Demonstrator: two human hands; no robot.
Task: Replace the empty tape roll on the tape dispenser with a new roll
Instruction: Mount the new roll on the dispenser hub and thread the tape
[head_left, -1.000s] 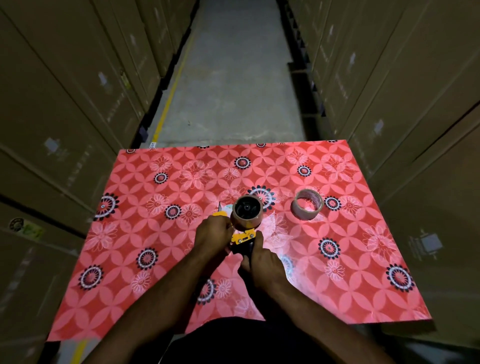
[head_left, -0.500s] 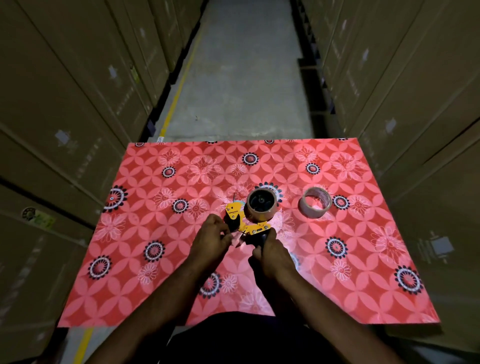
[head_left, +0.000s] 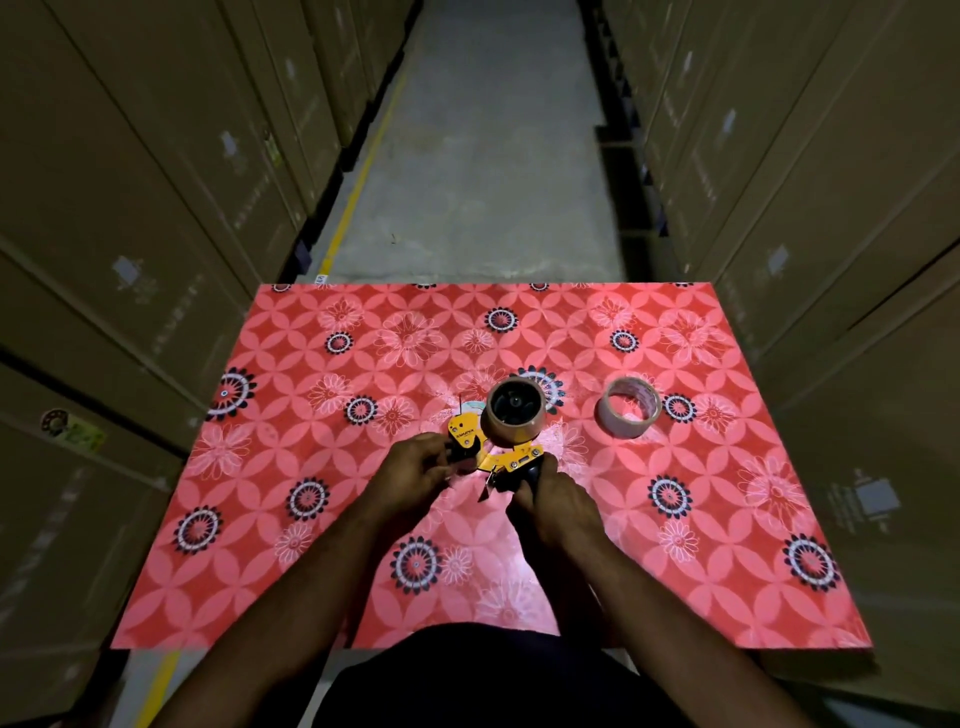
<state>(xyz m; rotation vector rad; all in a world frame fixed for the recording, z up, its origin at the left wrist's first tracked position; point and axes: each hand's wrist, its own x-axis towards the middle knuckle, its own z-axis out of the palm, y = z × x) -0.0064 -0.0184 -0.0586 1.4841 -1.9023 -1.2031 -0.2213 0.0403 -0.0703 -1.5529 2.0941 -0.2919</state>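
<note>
The tape dispenser (head_left: 493, 447) lies on its side near the middle of the desk (head_left: 311, 519), its yellow frame facing up and a brown roll (head_left: 515, 415) seated on its hub at the far end. The right hand (head_left: 558, 506) is wrapped around the dark handle at the dispenser's five o'clock end, fingers closed on it. The left hand (head_left: 415, 470) pinches the yellow front plate at the nine o'clock side, by the roller and blade; whether a tape end lies between those fingers cannot be told. A second roll (head_left: 627, 414), thin-walled and pale, rests flat at three o'clock from the dispenser, well apart from it.

Which of the two is the spent one is not certain, but the mounted roll looks full and the loose one looks nearly bare. On that reading the swap itself is done and the step in hand is threading. The next move calls for drawing the tape's free end past the front roller toward the blade, while the right hand keeps the handle steady.
</note>
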